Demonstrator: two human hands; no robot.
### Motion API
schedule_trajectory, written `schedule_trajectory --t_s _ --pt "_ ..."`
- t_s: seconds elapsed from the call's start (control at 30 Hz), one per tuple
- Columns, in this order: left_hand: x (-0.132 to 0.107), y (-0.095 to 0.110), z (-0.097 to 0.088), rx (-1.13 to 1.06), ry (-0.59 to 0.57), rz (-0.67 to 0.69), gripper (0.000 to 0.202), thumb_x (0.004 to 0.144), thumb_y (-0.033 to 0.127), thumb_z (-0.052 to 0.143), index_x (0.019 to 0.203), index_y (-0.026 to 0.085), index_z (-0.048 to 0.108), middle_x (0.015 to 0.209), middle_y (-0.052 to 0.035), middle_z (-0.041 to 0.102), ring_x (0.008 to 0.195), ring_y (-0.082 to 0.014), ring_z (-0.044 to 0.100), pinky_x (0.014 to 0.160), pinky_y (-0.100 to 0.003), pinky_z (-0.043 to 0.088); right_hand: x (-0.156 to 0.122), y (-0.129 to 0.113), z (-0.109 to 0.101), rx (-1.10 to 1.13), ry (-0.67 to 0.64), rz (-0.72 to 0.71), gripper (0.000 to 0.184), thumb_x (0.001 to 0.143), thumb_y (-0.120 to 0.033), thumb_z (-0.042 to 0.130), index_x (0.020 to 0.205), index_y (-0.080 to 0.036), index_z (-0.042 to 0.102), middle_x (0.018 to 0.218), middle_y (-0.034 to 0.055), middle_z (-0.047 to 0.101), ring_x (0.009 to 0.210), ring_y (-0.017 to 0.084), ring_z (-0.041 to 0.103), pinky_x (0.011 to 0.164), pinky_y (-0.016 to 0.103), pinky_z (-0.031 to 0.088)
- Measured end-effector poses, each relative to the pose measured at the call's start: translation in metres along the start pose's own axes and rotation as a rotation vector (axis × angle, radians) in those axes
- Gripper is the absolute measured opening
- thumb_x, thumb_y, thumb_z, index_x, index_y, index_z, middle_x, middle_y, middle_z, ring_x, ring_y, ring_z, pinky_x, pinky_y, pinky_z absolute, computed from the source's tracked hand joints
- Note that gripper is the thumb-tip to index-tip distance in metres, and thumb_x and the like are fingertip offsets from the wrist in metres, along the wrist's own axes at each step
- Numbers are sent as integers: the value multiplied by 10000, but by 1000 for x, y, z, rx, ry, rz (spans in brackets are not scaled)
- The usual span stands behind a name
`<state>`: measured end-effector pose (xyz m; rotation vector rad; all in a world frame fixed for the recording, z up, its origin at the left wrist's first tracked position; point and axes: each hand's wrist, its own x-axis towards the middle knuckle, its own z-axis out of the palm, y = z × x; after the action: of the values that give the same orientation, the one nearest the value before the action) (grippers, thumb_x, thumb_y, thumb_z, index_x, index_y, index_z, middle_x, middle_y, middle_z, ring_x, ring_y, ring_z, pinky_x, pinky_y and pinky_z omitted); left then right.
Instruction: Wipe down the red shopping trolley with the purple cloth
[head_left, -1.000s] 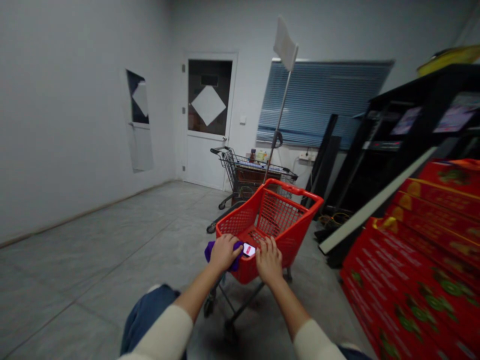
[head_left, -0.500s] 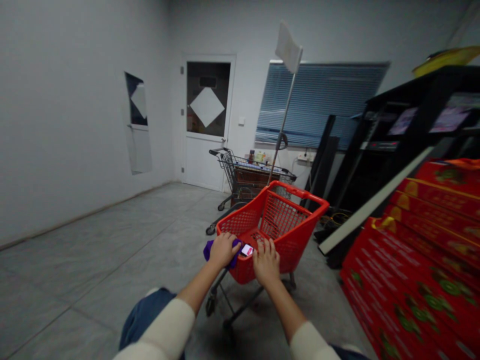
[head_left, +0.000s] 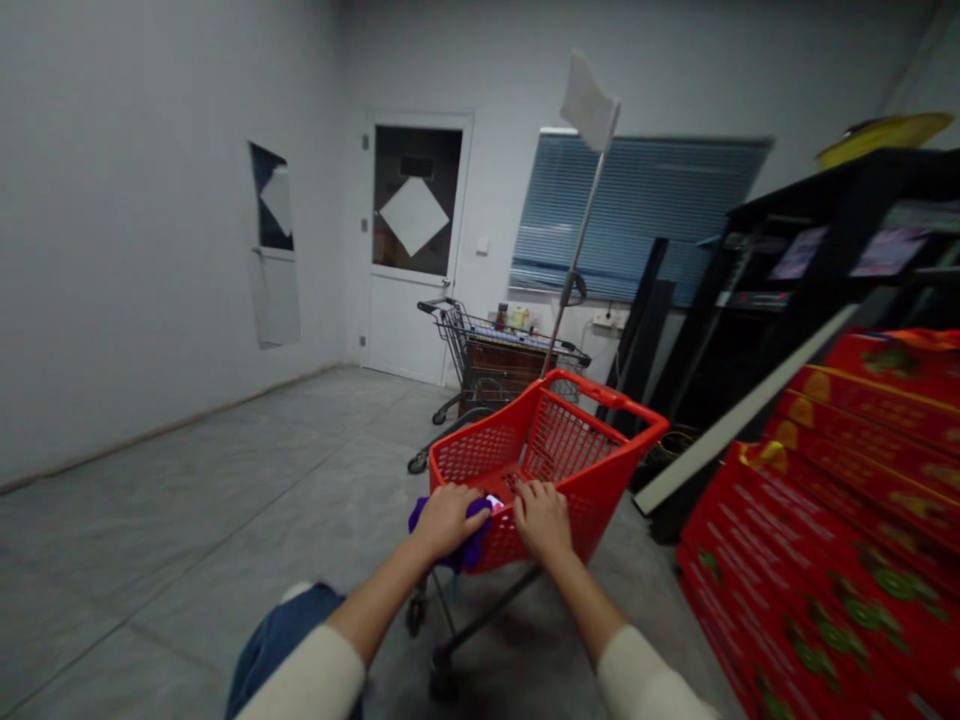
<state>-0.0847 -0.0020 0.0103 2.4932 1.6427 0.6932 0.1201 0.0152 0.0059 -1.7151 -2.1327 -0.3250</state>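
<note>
A red plastic shopping cart stands in front of me, its near rim turned toward me. My left hand is closed over a purple cloth and presses it on the left part of that rim. My right hand grips the same rim farther right, fingers curled over the edge. Between the hands, a small white and pink label shows in part, the rest covered by the cloth and left hand. The bottom of the cart's basket shows beyond my fingers.
A dark metal shopping cart and a brown cabinet stand behind. A white flag rises on a pole. Stacked red boxes, a pale leaning board and a black shelf line the right. A white door is at the back.
My left hand and the cloth have shifted slightly right along the rim, covering more of the label. My right hand keeps its grip. The view has shifted a little.
</note>
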Motion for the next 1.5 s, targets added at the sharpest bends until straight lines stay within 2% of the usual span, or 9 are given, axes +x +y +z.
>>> schedule_trajectory --t_s 0.1,0.27,0.47,0.63,0.83,1.0,1.17,1.33,1.5 --pt "-1 -20 -7 -53 -3 24 397 938 511 433 1120 240 659 1079 -58 700 1016 -218 608 922 -339 422 19 15 -6 -66 20 91 401 982 -335 334 1181 -218 663 1336 99 579 1267 231 436 1074 378 253" --pt "0 -32 -14 4 23 -115 387 953 488 402 1039 222 669 1070 -64 702 1021 -211 612 901 -321 426 29 14 0 -81 -57 10 440 1002 -401 278 1248 -298 627 1234 49 642 1216 233 473 1110 413 171" --pt "21 7 -3 220 134 -418 429 961 469 382 1065 151 650 1035 -150 683 981 -277 618 850 -390 421 27 -15 6 -74 -51 66 450 996 -378 268 1330 -340 568 1269 43 624 1188 247 481 1104 440 156" --pt "31 31 7 225 182 -399 408 961 454 400 1127 160 628 1058 -153 655 1009 -283 591 843 -390 412 24 -24 9 -85 -27 70 457 1006 -387 254 1344 -336 557 1277 45 620 1201 251 473 1093 434 160" --pt "5 -10 2 178 198 -293 348 968 457 413 1097 212 624 1073 -89 642 1032 -232 582 886 -337 413 29 1 -5 -118 -52 -22 448 998 -425 314 1335 -273 567 1225 81 637 1145 234 498 1021 378 248" --pt "-9 -37 -9 155 183 -323 336 975 437 401 1092 208 618 1108 -74 650 1061 -212 578 911 -316 409 32 25 -19 -193 -24 -2 432 1001 -399 303 1231 -265 644 1190 90 653 1139 250 499 1064 397 176" --pt "17 -6 -6 221 170 -457 415 973 460 364 1079 167 639 1077 -125 661 1010 -262 591 866 -377 409 31 19 -16 -182 -48 28 432 1002 -387 280 1256 -309 620 1197 70 655 1115 264 508 1018 426 204" --pt "46 40 7 184 161 -414 416 957 472 394 1076 164 648 1066 -150 653 1037 -289 578 848 -395 398 31 20 -16 -190 -45 23 438 1002 -398 277 1274 -317 610 1196 71 652 1104 266 511 1011 427 207" --pt "46 37 11 161 151 -349 442 957 522 370 1093 198 638 1067 -124 654 1019 -271 590 850 -388 403 30 26 -15 -195 -43 27 439 1003 -398 278 1287 -320 603 1193 69 648 1104 258 509 1018 423 205"
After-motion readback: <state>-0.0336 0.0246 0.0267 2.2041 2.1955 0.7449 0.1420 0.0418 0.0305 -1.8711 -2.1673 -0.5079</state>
